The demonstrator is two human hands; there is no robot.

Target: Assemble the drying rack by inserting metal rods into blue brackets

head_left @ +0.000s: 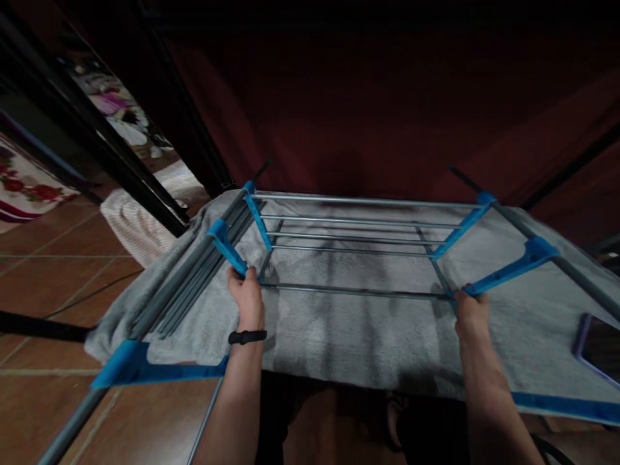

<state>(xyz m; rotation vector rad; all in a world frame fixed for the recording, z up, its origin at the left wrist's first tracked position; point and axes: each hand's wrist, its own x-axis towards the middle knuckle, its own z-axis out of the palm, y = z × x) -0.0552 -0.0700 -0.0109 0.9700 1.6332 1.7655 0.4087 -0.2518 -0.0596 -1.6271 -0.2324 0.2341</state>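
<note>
A rack frame of grey metal tubes (pixel 356 292) and blue plastic brackets lies across a grey fleecy blanket (pixel 339 342). My left hand (pixel 246 297), a black band at its wrist, is closed on the lower end of the left blue bracket (pixel 227 250), where the nearest crossbar meets it. At the other end of that crossbar, my right hand (pixel 472 313) grips the tip of the right blue bracket (pixel 508 271). Several parallel crossbars span two farther brackets behind. My fingertips are partly hidden under the brackets.
Several loose grey tubes (pixel 213 271) lie on the blanket at the left. A larger blue bracket (pixel 155 363) on a tube juts out near my left forearm. A phone (pixel 600 349) rests at the right. A dark red cloth (pixel 353 123) hangs behind; tiled floor (pixel 58 278) shows left.
</note>
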